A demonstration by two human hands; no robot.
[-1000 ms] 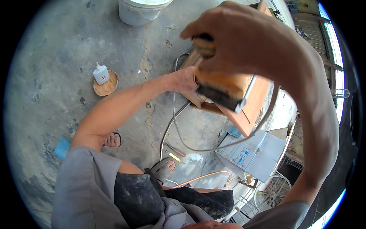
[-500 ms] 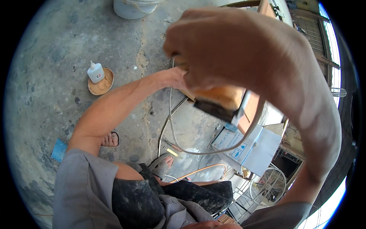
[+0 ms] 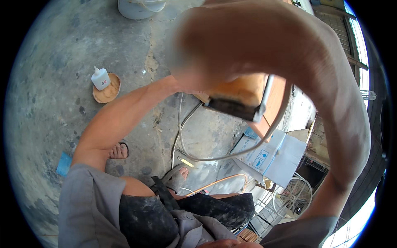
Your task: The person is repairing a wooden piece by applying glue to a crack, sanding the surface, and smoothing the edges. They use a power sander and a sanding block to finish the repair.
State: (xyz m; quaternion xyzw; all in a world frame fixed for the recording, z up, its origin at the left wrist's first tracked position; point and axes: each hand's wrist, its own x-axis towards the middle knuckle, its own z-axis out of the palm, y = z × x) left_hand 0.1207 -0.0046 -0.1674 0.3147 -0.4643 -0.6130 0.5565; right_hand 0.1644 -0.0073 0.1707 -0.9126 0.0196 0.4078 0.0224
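My right hand [image 3: 202,49] is raised close to the camera at the upper middle, badly blurred, its fingers not to be made out. Behind it, my left hand [image 3: 188,84] is mostly covered, with only the wrist and a bit of the hand showing; its fingers are hidden. Just beyond and below both hands sits an orange tool-like body [image 3: 244,93] with a black lower edge and a silver bar at its right side. Whether either hand grips it cannot be seen. A grey hose [image 3: 231,157] loops below it and rises on the right past my forearm.
On the concrete floor at left, a white squeeze bottle [image 3: 100,79] rests in a shallow bowl of tan powder [image 3: 108,94]. A bucket [image 3: 140,9] stands at the top. A reddish wooden board [image 3: 276,99], a cardboard box [image 3: 271,157] and a fan [image 3: 292,197] are to the right.
My right hand has come nearer the camera and more blurred, covering more of my left hand. My left hand has shifted slightly left. The orange body shows a little more clearly.
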